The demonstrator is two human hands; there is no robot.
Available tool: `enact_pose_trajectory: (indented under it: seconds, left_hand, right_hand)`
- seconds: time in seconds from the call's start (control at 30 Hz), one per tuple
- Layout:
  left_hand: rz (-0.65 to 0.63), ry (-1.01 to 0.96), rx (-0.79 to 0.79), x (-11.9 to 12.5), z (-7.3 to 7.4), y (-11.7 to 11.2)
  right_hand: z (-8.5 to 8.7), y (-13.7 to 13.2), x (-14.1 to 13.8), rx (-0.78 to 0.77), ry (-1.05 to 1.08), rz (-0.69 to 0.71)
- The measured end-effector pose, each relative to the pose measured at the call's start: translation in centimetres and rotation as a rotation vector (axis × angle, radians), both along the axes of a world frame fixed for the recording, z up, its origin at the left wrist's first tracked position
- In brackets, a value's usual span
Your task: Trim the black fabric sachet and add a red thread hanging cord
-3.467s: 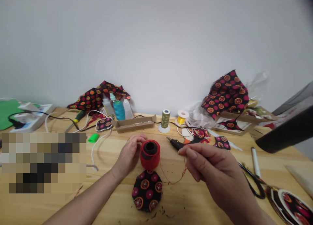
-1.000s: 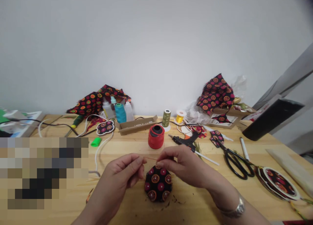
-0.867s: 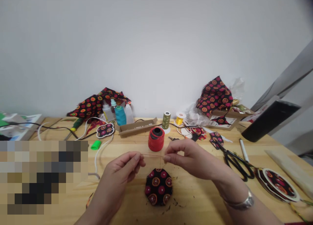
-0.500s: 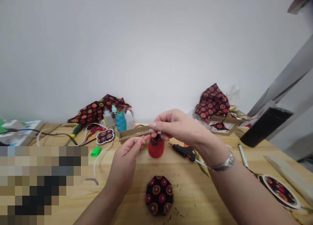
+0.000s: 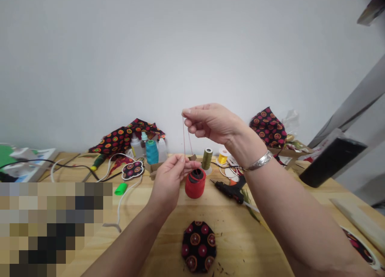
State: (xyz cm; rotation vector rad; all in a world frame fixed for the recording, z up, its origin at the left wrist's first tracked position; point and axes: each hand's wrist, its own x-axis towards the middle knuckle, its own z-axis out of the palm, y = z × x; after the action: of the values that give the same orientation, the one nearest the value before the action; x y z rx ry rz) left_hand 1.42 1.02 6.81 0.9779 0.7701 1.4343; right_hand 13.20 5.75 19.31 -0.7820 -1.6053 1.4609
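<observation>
Nearest on the wooden table (image 5: 144,241) lies an eight-sided padded piece (image 5: 199,247) covered in black fabric with red and orange round motifs, dark fibre scraps beside its lower right edge. Beyond it, the red thread spool (image 5: 195,188) stands upright, with a black glue gun (image 5: 230,191) lying to its right and a bright green cap (image 5: 121,189) well to its left. The left hand (image 5: 169,178) is just beside the spool, thumb and forefinger pinching a length of red thread (image 5: 184,134). That strand runs nearly straight up to the right hand (image 5: 209,120), raised above the spool, where thumb and forefinger are pressed together on it; a second strand slants down from the right hand. Farther back stand an olive spool (image 5: 207,158), a yellow spool (image 5: 222,156) and a teal spool (image 5: 152,152); behind the teal one, patterned cloth (image 5: 120,136) is heaped near the wall (image 5: 192,52).
</observation>
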Motion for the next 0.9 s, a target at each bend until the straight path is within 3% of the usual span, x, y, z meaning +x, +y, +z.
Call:
enact_pose_trajectory:
  seconds: [0.33, 0.5, 0.63, 0.77, 0.9]
  left_hand:
    - [-0.006, -0.037, 0.004, -0.1, 0.5, 0.1]
    - [0.073, -0.002, 0.046, -0.5, 0.4, 0.4]
    - [0.142, 0.091, 0.095, -0.9, 0.8, 0.4]
    - [0.174, 0.254, 0.121, -1.2, 1.2, -0.4]
    - [0.123, 0.394, 0.11, -1.7, 0.0, -1.1]
  right_hand:
    - [1.3, 0.6, -0.5, 0.204, -0.122, -0.125]
    - [1.5, 1.1, -0.6, 0.603, -0.316, -0.314]
    - [2.2, 1.0, 0.6, 0.847, -0.341, -0.387]
    - [2.2, -0.1, 2.3, 0.839, -0.361, -0.436]
    - [-1.1, -1.5, 4.3, 0.618, -0.37, -0.521]
